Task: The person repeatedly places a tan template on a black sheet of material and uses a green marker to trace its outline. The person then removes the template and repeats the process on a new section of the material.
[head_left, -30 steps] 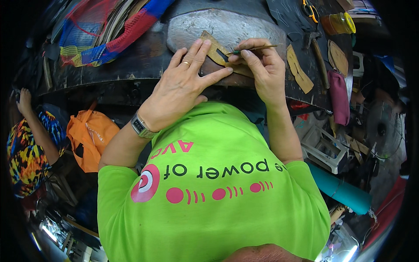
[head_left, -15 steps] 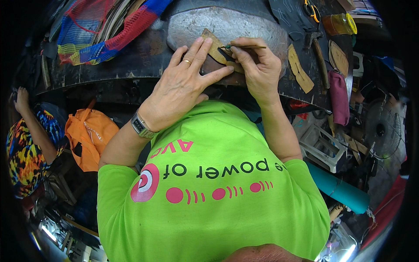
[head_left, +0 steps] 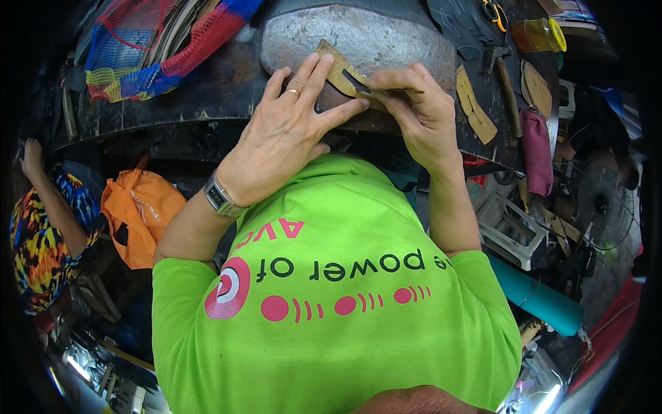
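Observation:
A tan flat pattern piece (head_left: 335, 65) with a dark slot in it lies at a slant over the near edge of a grey, worn slab (head_left: 414, 43). My left hand (head_left: 272, 131) rests with its fingers spread, the fingertips and thumb on the piece's left and near edges. At the right end of the slot, my right hand (head_left: 424, 114) is closed in a pinch on a slender pen-like tool (head_left: 416, 91). Most of that tool, its tip included, is hidden by the fingers. Part of the piece's right end lies under my right hand.
Right of the slab lie another tan pattern piece (head_left: 474, 110), a hammer (head_left: 508, 96) and a maroon pouch (head_left: 536, 148). Orange-handled scissors (head_left: 494, 14) and a yellow-lidded jar (head_left: 541, 36) are farther back. A mesh bag (head_left: 162, 65) sits at left; a co-worker's arm (head_left: 58, 203) shows beyond.
My right hand has slid right and slightly nearer along the slot, and the tool has turned mostly out of sight. My left hand still lies on the piece.

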`<action>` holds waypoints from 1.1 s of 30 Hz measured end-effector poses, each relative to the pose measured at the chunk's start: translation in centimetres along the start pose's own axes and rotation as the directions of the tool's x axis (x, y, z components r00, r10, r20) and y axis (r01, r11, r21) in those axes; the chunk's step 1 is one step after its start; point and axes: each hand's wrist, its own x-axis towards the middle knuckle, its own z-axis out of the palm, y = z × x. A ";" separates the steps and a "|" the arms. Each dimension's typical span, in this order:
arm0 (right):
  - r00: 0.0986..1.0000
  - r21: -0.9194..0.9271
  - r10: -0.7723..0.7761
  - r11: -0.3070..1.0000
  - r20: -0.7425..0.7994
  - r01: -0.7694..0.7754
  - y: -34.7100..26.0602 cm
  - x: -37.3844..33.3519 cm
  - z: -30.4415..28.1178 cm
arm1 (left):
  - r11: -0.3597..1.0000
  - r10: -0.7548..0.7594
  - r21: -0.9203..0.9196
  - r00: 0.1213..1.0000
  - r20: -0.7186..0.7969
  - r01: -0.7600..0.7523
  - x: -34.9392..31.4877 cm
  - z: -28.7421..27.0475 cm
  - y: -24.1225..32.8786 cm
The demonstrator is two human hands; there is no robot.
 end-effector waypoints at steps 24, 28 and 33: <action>0.979 0.059 0.205 0.977 -0.020 -0.203 -0.4 -1.1 -1.9 | 1.000 -0.007 0.016 1.000 -0.016 0.007 0.2 0.1 0.2; 0.975 0.322 0.211 0.929 -0.064 -0.180 -0.6 -0.3 -1.8 | 1.000 -0.005 -0.008 0.999 -0.034 0.005 0.2 0.1 0.2; 0.955 0.452 0.298 0.853 -0.013 -0.260 -0.1 0.7 0.6 | 1.000 -0.012 0.000 0.999 -0.033 0.012 0.2 0.3 0.2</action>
